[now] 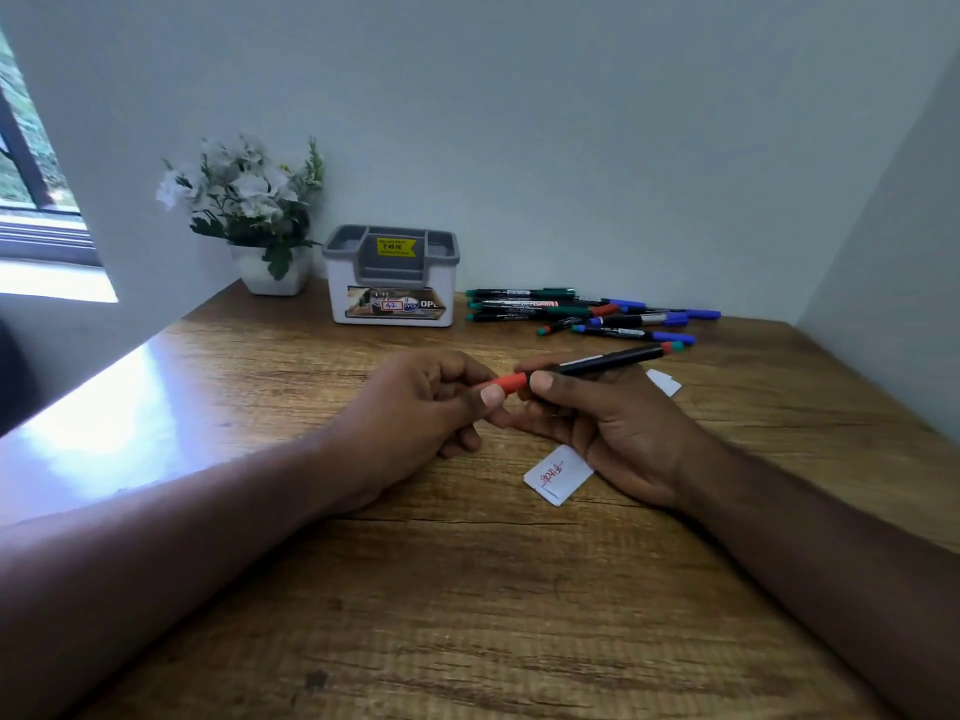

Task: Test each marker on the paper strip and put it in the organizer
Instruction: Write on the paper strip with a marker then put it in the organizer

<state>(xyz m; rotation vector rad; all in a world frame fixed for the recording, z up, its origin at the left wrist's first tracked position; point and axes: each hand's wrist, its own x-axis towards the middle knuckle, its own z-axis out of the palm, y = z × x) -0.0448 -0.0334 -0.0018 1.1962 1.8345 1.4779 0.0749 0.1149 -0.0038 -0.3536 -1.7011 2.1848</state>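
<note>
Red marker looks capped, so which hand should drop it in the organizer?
Probably the right hand: it grips the red marker's barrel, while the left hand pinches only the cap end. The organizer stands open-topped beyond both hands.

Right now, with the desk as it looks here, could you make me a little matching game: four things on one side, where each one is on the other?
Things:
1. red-capped marker
2. organizer
3. flower pot
4. paper strip

Places:
A. far left corner of the desk, by the wall
B. held between the left hand and right hand
C. flat on the desk, partly under the right hand
D. by the wall, left of the pile of markers

Pairs: 1-B, 2-D, 3-A, 4-C
</note>
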